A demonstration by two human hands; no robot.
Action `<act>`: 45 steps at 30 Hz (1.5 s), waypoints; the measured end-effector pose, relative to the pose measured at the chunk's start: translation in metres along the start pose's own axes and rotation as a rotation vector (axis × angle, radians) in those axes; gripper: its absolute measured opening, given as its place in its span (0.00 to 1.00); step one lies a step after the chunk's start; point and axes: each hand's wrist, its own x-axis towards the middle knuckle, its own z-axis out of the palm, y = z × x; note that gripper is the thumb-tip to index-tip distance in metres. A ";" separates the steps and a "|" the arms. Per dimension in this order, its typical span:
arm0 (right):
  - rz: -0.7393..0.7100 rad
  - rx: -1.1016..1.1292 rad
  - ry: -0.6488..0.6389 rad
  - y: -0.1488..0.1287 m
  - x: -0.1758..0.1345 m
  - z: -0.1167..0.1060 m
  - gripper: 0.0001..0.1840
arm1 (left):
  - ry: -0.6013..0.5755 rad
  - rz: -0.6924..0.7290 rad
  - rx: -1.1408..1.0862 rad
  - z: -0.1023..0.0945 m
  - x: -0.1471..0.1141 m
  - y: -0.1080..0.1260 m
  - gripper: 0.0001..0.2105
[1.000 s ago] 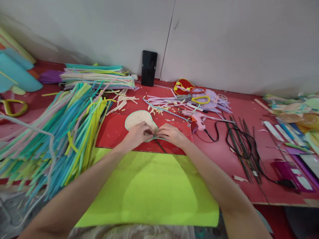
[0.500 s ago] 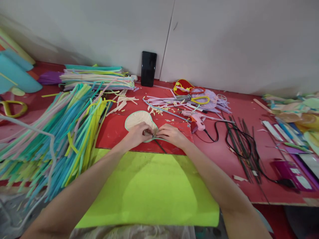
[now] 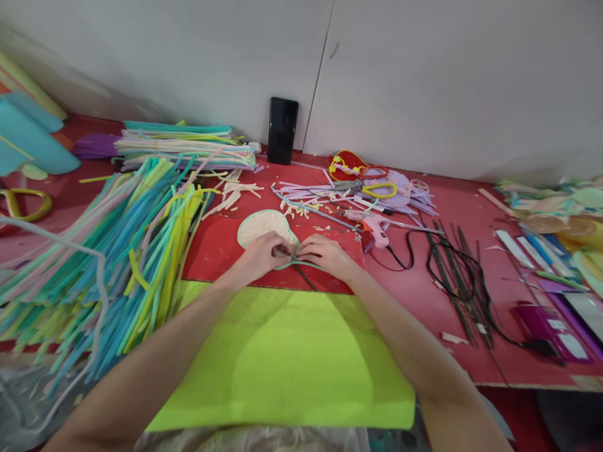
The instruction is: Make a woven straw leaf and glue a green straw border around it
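Note:
A rounded cream piece with ridged rows and a thin mint-green rim [image 3: 264, 224] lies on a red board [image 3: 207, 263]. My left hand [image 3: 269, 252] is closed, its fingertips pinching at the piece's lower right side. My right hand [image 3: 325, 253] meets it there, thumb and fingers pressed together on the green rim. Fingers hide the exact spot they hold. A thin dark stick [image 3: 304, 277] runs from under the fingertips toward a lime-green sheet [image 3: 282, 358] at the front.
Piles of coloured chenille stems [image 3: 141, 251] spread at left. Behind stand a phone [image 3: 282, 130] and yellow-handled scissors [image 3: 379, 189]. A pink glue gun [image 3: 374, 229] lies at right, its black cord [image 3: 431, 270] crossing dark sticks toward a magenta box [image 3: 553, 331]. Cream and lilac scraps lie about.
The view has shifted very slightly. Both hands stay together at the same spot on the cream piece, with hardly any visible finger movement.

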 end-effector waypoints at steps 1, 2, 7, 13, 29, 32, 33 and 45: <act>0.001 -0.001 -0.003 0.000 0.000 0.000 0.08 | 0.006 0.000 0.004 0.000 0.000 0.000 0.04; 0.003 0.000 -0.006 0.000 0.000 0.000 0.08 | 0.011 0.000 0.005 0.001 0.000 0.000 0.04; 0.005 0.001 -0.014 0.000 0.000 0.000 0.08 | 0.016 -0.001 0.028 0.000 0.001 0.003 0.04; 0.011 0.021 -0.006 0.000 0.000 0.001 0.07 | 0.012 -0.009 0.037 -0.001 0.001 0.007 0.05; 0.062 0.055 0.014 -0.005 0.001 0.000 0.06 | 0.011 0.013 0.040 0.000 0.001 -0.001 0.04; 0.058 0.059 0.026 -0.005 0.001 0.001 0.06 | -0.009 -0.019 0.107 -0.008 0.013 -0.004 0.07; 0.062 0.061 0.033 -0.004 0.001 0.001 0.07 | -0.011 -0.043 0.122 -0.013 0.022 -0.005 0.08; 0.086 0.088 0.060 -0.004 0.002 0.001 0.10 | 0.485 -0.042 0.309 -0.112 0.215 -0.056 0.31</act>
